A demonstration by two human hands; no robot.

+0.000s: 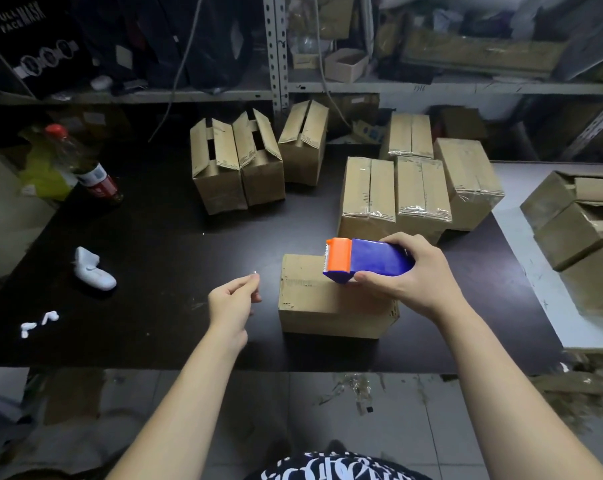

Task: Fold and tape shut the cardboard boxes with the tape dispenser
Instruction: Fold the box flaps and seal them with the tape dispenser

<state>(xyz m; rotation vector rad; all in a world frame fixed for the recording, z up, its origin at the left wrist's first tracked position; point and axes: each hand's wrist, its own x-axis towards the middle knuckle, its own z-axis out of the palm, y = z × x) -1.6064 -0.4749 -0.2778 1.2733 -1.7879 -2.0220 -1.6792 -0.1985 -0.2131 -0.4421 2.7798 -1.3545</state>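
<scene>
Closest to me at six o'clock is my black printed shirt [331, 467], with both bare forearms reaching out over the dark table [147, 237]. My right hand [407, 275] is wrapped around the blue tape dispenser [373, 261], whose orange head points to nine o'clock over the top of the closed cardboard box [328, 306] in front of me. My left hand [236, 299] hovers just beside the box at its nine o'clock, thumb and forefinger tips together; whether they pinch anything I cannot tell. Open-flapped boxes [237, 168] stand at twelve o'clock and taped boxes [397, 192] at one o'clock. A bottle [88, 164] stands at ten o'clock.
</scene>
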